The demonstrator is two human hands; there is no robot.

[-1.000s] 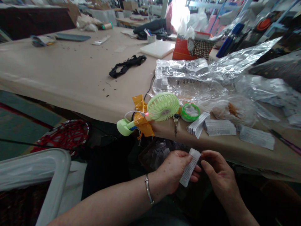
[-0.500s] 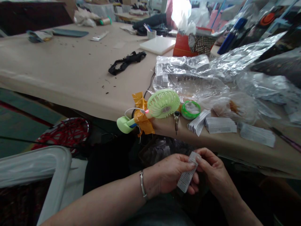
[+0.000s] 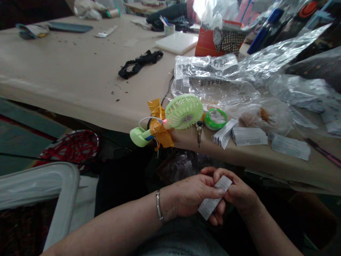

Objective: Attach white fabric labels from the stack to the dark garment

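A small white printed label (image 3: 210, 207) lies slanted between my two hands, below the table's front edge. My left hand (image 3: 195, 195), with a metal bangle at the wrist, is closed on it, thumb on top and fingers beneath. At the label's upper end, my right hand (image 3: 238, 192) is closed with its fingers bent behind and against the label. On the table edge above lie stacks of similar labels (image 3: 249, 136), one of them fanned out (image 3: 225, 133). A soldering-iron-like tool (image 3: 199, 133) points over the edge beside a round green tub (image 3: 215, 119) with white filling.
A light green fan (image 3: 184, 111) is fixed to the table edge with orange tape (image 3: 161, 133). Clear plastic bags (image 3: 213, 90) cover the table's right side, near a red box (image 3: 206, 42). Black fabric (image 3: 140, 64) lies further left. Below stand a white bin (image 3: 68, 177) and a red-filled basket (image 3: 71, 147).
The label has tilted further over to the right. My right fingers have shifted left behind its upper end, toward my left hand. The view has dipped slightly.
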